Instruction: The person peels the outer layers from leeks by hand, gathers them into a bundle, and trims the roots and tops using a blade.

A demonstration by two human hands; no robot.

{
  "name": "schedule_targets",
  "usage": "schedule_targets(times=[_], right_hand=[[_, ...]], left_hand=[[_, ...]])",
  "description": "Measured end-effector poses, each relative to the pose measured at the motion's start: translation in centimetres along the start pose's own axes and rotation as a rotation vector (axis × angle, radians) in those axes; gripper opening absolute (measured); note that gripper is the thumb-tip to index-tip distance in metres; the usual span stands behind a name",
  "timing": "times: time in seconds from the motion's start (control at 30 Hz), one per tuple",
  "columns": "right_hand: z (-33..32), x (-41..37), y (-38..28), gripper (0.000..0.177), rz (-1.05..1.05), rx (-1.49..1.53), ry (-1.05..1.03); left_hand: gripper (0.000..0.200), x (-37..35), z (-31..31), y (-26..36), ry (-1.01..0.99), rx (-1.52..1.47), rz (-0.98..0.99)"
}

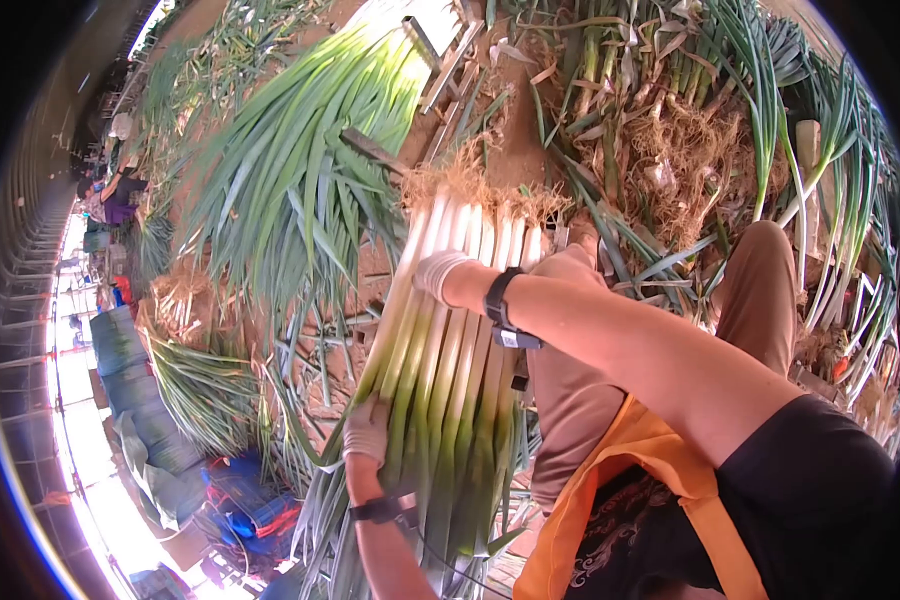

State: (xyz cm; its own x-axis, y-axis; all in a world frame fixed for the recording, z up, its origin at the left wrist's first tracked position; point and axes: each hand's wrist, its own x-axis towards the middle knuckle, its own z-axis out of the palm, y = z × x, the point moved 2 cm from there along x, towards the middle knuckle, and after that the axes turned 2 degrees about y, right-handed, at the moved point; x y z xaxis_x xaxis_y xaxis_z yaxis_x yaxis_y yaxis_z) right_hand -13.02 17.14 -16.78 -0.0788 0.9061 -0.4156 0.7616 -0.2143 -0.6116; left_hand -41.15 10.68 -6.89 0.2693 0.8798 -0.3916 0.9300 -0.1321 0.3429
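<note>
In the head view, the leek bundle (447, 362) lies beneath both hands, long axis running from roots ahead to leaves nearer the person; the right hand (440, 275), nearer its roots, is curled over the white stalks, while the left hand (366, 432) touches its green edge, finger closure hidden. Beyond the bundle's roots, a metal frame (454, 66) adjoins more leeks (310, 150).

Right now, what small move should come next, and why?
Probably draw the leeks under the hands closer together: they lie spread side by side, with the right hand on their white shafts and the left hand farther down, where they turn green.
</note>
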Motion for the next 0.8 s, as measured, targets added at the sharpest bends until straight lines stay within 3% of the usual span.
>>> schedule_targets(times=[0.03, 0.13, 0.2, 0.23, 0.3, 0.33, 0.43, 0.53, 0.57, 0.6, 0.63, 0.67, 0.73, 0.77, 0.8], right_hand=[[0.8, 1.1, 0.5, 0.02, -0.061, -0.107, 0.037], [1.2, 2.1, 0.6, 0.016, -0.043, -0.017, 0.035], [-0.6, 0.1, -0.5, 0.02, -0.141, -0.249, -0.065], [-1.2, -0.7, -0.9, 0.025, -0.193, -0.369, -0.117], [-1.6, -0.6, -1.0, 0.026, -0.133, -0.232, -0.085], [-1.7, -0.7, -0.9, 0.027, -0.101, -0.166, -0.07], [-2.0, -0.3, -1.3, 0.028, -0.122, -0.225, -0.088], [-1.3, 0.3, -0.9, 0.029, -0.161, -0.255, -0.054], [-0.7, 0.7, -0.7, 0.015, -0.184, -0.203, -0.04], [3.2, 4.2, -0.9, 0.018, -0.169, 0.347, -0.278], [6.5, 7.1, -0.5, 0.023, -0.126, 0.902, -0.49], [0.5, -1.4, 0.1, 0.022, -0.156, 0.169, -0.025], [-1.0, -2.7, -1.4, 0.016, -0.1, 0.058, 0.061], [-1.6, -2.4, -1.3, 0.015, -0.093, 0.042, 0.067], [-2.6, -2.6, -1.2, 0.014, -0.117, -0.008, 0.046]], left_hand=[[0.035, -0.1, -0.7, -0.8, -0.043, -0.163, -0.036], [0.034, -1.3, -3.2, -6.3, -0.049, 0.147, -0.067], [0.035, -3.7, -5.1, -8.1, -0.111, 0.52, -0.359], [0.036, -5.3, -5.4, -12.3, -0.147, 0.614, -0.3], [0.036, -6.8, -6.2, -16.8, -0.253, 0.791, -0.28], [0.035, -7.2, -6.7, -16.4, -0.332, 0.872, -0.324], [0.031, -8.0, -8.1, -12.9, -0.159, 0.931, -0.65], [0.026, -4.2, -7.7, -6.8, -0.299, 0.929, -0.38], [0.028, -2.6, -6.5, -5.7, -0.132, 0.686, -0.258], [0.03, -1.5, -4.9, -4.9, 0.036, 0.437, -0.128], [0.033, -2.1, -2.9, -3.9, 0.034, 0.521, -0.218], [0.041, 1.0, 1.5, -0.7, 0.012, 0.565, -0.188], [0.054, 3.2, 7.3, -6.7, -0.027, 1.113, 0.015], [0.052, 6.0, 9.7, -10.9, 0.172, 0.801, -0.059], [0.047, 5.3, 7.8, -6.4, 0.418, 0.372, -0.182]])
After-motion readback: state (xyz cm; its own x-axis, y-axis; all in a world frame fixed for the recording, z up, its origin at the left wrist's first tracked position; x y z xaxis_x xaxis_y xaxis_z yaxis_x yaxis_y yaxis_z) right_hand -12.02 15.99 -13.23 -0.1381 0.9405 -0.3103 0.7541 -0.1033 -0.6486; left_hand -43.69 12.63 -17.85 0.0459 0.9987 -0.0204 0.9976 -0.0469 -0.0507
